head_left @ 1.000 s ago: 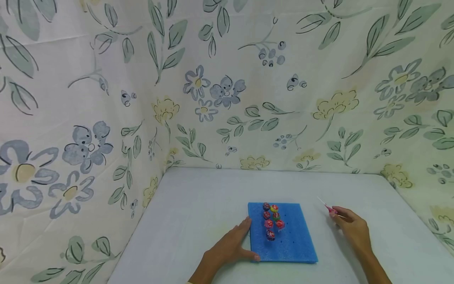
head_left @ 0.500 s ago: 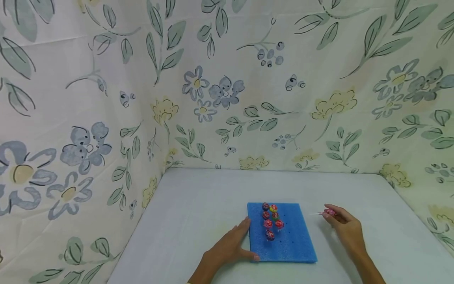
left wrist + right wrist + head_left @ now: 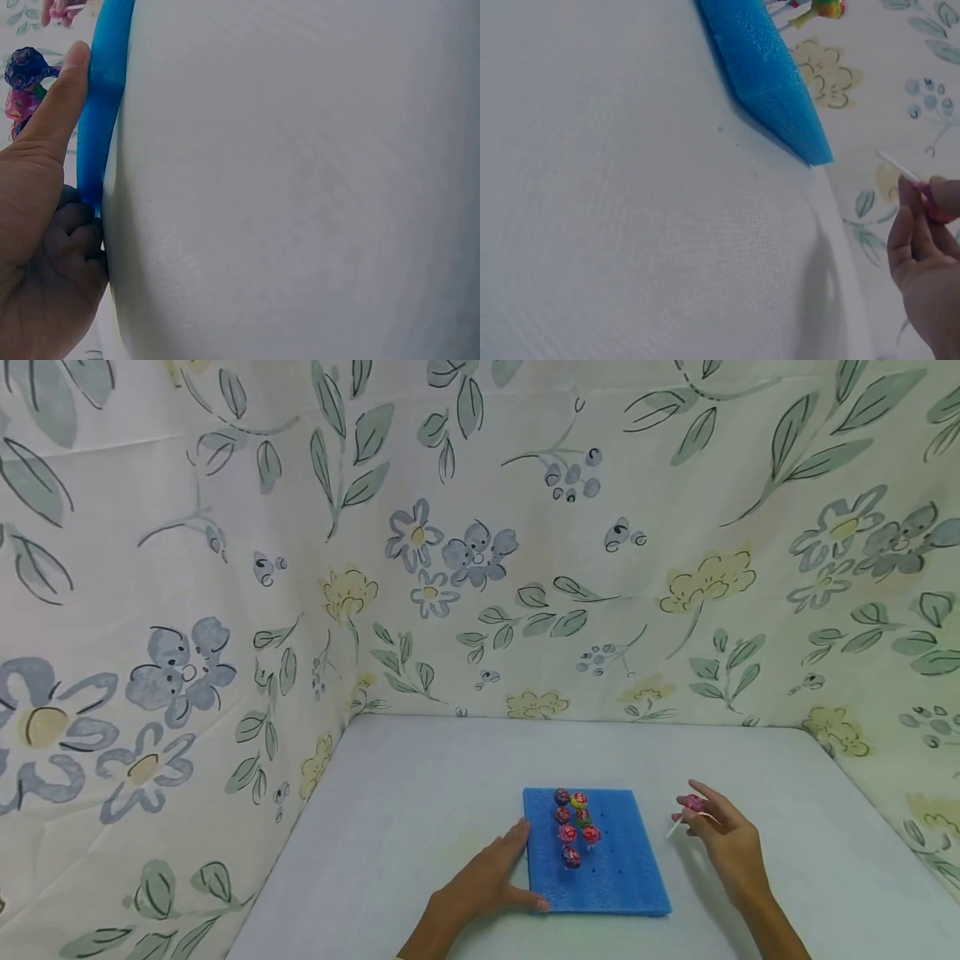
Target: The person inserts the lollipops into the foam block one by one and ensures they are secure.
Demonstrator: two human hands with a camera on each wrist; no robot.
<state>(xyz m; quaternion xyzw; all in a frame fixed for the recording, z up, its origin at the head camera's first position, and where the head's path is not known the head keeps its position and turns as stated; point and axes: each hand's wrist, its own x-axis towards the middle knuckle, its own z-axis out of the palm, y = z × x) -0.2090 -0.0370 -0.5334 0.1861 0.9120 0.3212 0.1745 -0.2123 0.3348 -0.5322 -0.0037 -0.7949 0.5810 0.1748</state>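
A blue foam board (image 3: pixel 626 860) lies on the white table, with several wrapped lollipops (image 3: pixel 567 833) standing in its left half. My left hand (image 3: pixel 483 877) rests against the board's left side, fingers along that edge and thumb at the near-left corner. In the left wrist view, the left thumb (image 3: pixel 64 105) extends along the blue edge. Right of the board, above the table, my right hand (image 3: pixel 727 843) pinches a pink-wrapped lollipop (image 3: pixel 693 803) by its head. Its white stick points down and left in the head view; fingers partly cover the head.
Small holes dot the board's right half. White table surface (image 3: pixel 420 777) surrounds the board. Floral fabric (image 3: pixel 480 527) hangs behind the table and along its sides.
The right hand has moved slightly left and turned the lollipop, so its stick swings from pointing up-left to down-left. The left hand and board stay in place.
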